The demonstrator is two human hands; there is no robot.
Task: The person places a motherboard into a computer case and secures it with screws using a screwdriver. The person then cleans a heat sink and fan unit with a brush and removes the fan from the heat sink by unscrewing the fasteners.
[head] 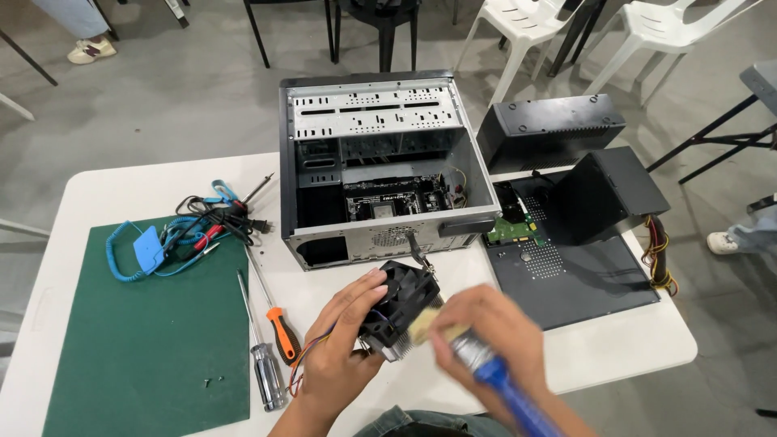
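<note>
Near the front edge of the white table (121, 182), the left hand (344, 344) grips a black cooler fan (402, 307) with a finned metal heat sink under it, fingers wrapped over its left side and thin coloured wires trailing down past the wrist. The right hand (494, 336) is clenched around a paintbrush (477, 360) with a blue handle and a metal ferrule; its pale bristles touch the near right side of the fan. The brush hand is blurred.

Just beyond the fan stands an open black computer case (380, 162), side panel off, with the motherboard (392, 198) showing inside and a perforated metal drive cage at the far end. To the right of the case lies a flat black panel (575, 279), with a green circuit board (514, 226) and a black power supply box (603, 194) on it; yellow and red cables hang off the table's right edge. A second black box (550, 125) sits farther back.

To the left lies a green mat (146, 348), bearing a blue coiled wrist strap (146, 247) and a tangle of black cables. Two screwdrivers, one with an orange handle (283, 332) and one with a clear handle (267, 376), lie between the mat and the left hand. White plastic chairs (526, 24) stand on the grey floor at the far side.
</note>
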